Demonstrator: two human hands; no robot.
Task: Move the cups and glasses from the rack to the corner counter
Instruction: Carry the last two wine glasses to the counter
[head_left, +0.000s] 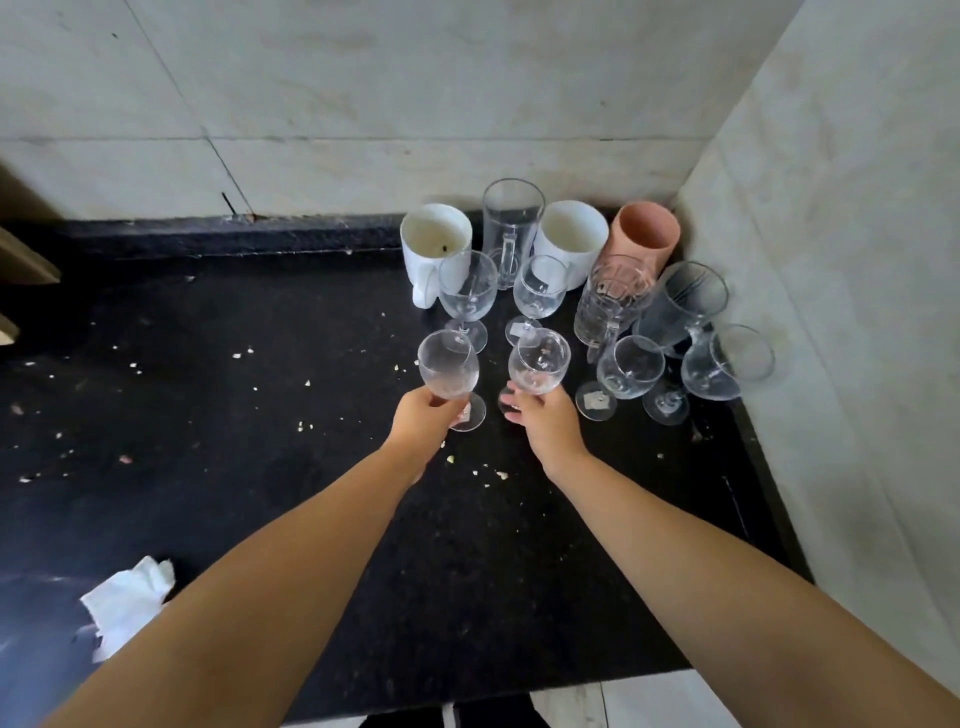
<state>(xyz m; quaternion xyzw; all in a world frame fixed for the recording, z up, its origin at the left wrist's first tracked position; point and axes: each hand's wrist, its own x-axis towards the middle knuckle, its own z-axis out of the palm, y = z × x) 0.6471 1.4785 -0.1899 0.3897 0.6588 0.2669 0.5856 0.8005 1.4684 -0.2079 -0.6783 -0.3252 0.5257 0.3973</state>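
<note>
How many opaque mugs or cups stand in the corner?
3, in the back row: a white mug at the left, a white cup in the middle, a pink cup nearest the corner. None seems hidden.

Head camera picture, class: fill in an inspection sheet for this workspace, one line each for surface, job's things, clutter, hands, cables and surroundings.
Surface: black counter, speckled, running into a wall corner.
Job's things: white mug, second white mug, pink cup, clear glass mugs and stemmed glasses grouped in the corner; none visibly tipped over.
Clutter: pale crumbs scattered on the counter; crumpled white tissue near the front left edge.
Hands: left hand holds a wine glass; right hand holds another wine glass.
Cables: nothing seen.
Surroundings: pale tiled walls behind and to the right.
</note>
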